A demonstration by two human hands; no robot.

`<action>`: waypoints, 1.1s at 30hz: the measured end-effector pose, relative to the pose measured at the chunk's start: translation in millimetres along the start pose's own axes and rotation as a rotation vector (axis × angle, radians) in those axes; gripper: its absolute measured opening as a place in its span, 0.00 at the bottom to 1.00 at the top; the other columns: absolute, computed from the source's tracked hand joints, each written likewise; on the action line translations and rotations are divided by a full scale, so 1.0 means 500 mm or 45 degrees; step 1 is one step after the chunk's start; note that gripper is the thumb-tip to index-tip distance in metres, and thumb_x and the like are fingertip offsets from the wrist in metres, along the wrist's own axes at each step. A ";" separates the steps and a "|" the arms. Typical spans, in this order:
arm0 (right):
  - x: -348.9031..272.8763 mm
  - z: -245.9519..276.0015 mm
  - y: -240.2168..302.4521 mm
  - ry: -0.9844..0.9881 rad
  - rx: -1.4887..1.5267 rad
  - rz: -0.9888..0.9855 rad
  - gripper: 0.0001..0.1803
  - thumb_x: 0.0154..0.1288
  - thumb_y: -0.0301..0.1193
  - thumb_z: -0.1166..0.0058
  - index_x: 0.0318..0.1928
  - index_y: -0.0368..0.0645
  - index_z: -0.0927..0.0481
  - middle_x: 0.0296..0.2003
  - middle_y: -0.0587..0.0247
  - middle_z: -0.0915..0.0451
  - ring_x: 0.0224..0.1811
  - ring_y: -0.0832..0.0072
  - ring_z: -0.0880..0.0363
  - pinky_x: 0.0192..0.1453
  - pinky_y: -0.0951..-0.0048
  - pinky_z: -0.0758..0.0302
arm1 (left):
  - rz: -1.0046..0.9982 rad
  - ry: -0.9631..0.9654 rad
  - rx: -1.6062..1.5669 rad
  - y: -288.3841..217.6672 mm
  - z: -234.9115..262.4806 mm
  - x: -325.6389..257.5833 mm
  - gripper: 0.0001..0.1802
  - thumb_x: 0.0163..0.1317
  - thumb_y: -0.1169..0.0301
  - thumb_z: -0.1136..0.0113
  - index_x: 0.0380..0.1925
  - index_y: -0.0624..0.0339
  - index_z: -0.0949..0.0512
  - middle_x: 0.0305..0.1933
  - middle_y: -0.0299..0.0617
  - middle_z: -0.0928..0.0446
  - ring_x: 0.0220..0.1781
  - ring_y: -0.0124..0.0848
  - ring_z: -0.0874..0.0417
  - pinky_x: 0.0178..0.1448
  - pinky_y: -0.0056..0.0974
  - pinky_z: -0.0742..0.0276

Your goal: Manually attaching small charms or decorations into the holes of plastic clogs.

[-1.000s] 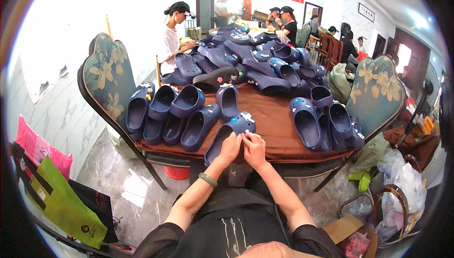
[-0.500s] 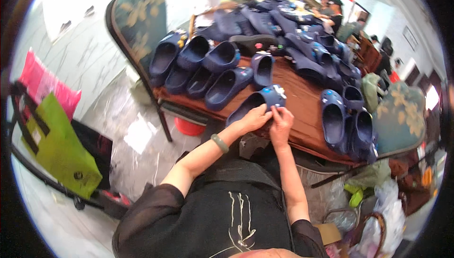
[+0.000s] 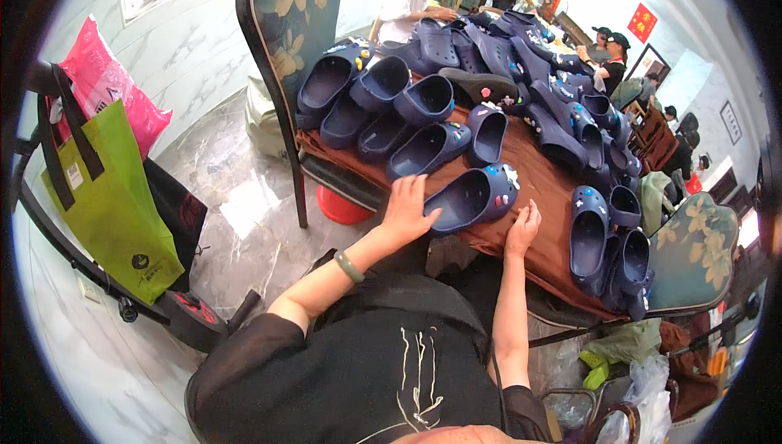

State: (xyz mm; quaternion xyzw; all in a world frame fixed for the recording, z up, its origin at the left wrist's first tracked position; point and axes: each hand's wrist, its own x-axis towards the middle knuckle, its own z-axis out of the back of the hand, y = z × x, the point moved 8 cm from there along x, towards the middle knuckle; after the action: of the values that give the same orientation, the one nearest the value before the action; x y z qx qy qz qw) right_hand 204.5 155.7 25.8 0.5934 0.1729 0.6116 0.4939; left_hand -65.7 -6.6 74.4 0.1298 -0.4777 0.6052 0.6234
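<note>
A dark blue clog (image 3: 471, 202) with small charms on its toe rests at the near edge of the table, toe to the right. My left hand (image 3: 405, 214), a green bangle at its wrist, is at the clog's heel, thumb against the rim and fingers stretched beyond it. Just right of the toe, my right hand (image 3: 523, 228) is raised with bent fingers close together. Whatever those fingers pinch, if anything, is too small to name. Another charm-decorated clog (image 3: 429, 151) lies beyond my left hand, with a narrower one (image 3: 487, 136) next to it.
Several clogs are heaped along the brown-covered table (image 3: 533, 191); another group (image 3: 588, 236) stands on its right side. Floral-backed chairs flank it at left (image 3: 295, 12) and right (image 3: 696, 236). A green bag (image 3: 118, 200) hangs at far left. People work beyond the table.
My left hand has drawn back from the clog's toe to its heel. My right hand has come away from the toe, to its right. The view has shifted; the clog stays on the table edge.
</note>
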 end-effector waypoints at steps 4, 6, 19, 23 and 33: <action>-0.003 0.015 -0.002 -0.014 -0.049 0.049 0.16 0.68 0.29 0.59 0.51 0.34 0.27 0.47 0.53 0.29 0.39 0.69 0.23 0.48 0.71 0.28 | 0.704 0.608 -0.577 0.084 -0.091 -0.051 0.32 0.53 0.62 0.40 0.56 0.63 0.37 0.50 0.50 0.32 0.48 0.42 0.26 0.44 0.43 0.25; -0.008 0.011 0.007 -0.007 -0.043 0.035 0.15 0.68 0.29 0.59 0.50 0.34 0.27 0.45 0.54 0.28 0.36 0.70 0.23 0.46 0.71 0.27 | 0.863 0.853 -0.875 0.075 -0.124 -0.076 0.32 0.54 0.63 0.42 0.57 0.64 0.38 0.49 0.48 0.31 0.45 0.39 0.25 0.37 0.40 0.21; -0.010 0.020 -0.015 0.007 0.168 -0.052 0.11 0.68 0.27 0.58 0.46 0.36 0.26 0.39 0.63 0.27 0.34 0.80 0.27 0.41 0.77 0.28 | 0.869 0.365 -1.807 0.094 0.133 0.100 0.25 0.53 0.72 0.54 0.55 0.61 0.32 0.37 0.41 0.23 0.25 0.25 0.21 0.18 0.29 0.23; -0.013 -0.006 -0.025 0.020 0.256 -0.014 0.09 0.66 0.24 0.57 0.43 0.35 0.25 0.36 0.63 0.25 0.34 0.78 0.26 0.39 0.76 0.28 | 0.726 0.060 -1.637 0.174 0.239 0.224 0.24 0.53 0.71 0.54 0.53 0.59 0.30 0.35 0.41 0.24 0.26 0.28 0.21 0.21 0.31 0.23; -0.019 0.018 0.010 -0.053 0.188 0.040 0.07 0.60 0.21 0.53 0.37 0.37 0.23 0.32 0.60 0.24 0.30 0.74 0.24 0.37 0.74 0.27 | 0.742 -0.306 -1.353 0.413 0.232 0.411 0.26 0.55 0.68 0.49 0.57 0.52 0.34 0.42 0.41 0.26 0.35 0.31 0.21 0.24 0.36 0.21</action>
State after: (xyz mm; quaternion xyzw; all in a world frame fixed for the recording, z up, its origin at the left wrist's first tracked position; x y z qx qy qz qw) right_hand 208.9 142.5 26.6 0.6434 0.1980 0.5924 0.4427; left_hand -336.7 85.5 202.2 -0.2669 -0.7967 0.4111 0.3536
